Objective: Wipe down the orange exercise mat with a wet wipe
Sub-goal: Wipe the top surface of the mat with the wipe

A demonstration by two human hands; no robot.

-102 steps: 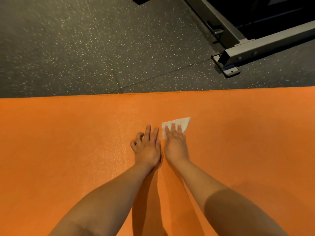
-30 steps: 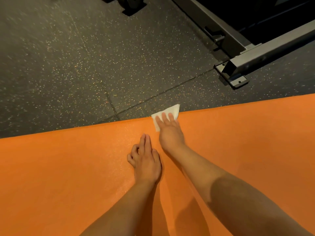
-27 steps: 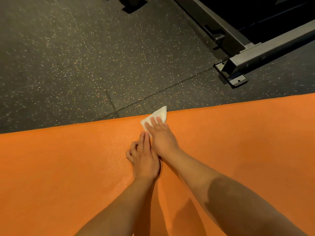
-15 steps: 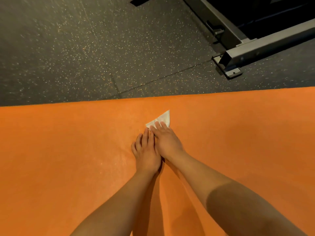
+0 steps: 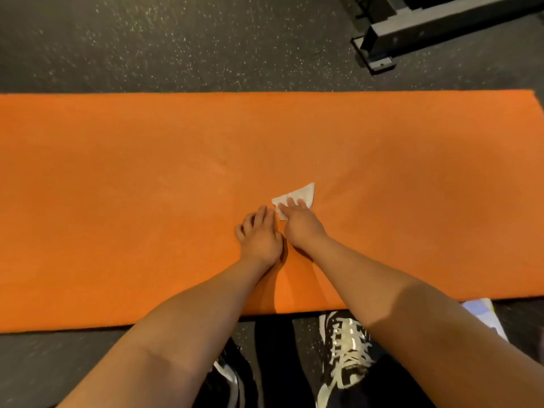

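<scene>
**Orange mat wipe-down, mid-pass: how I'd do it**

The wet wipe sits roughly mid-mat. The right hand presses it down with straight fingers, flat on top, not pinching. The left hand rests on the mat just beside it, fingers loosely bent, holding nothing.

I'd go for long overlapping strokes with even pressure and use that left hand to pin the mat so it doesn't creep on the floor. Flip the wipe once it greys.

Hard to say which parts are already damp, honestly. The wipe's near edge is under the fingers, the mat's left end runs out of shot, and some pale thing near the right shoe is half cut off by the arm.
</scene>
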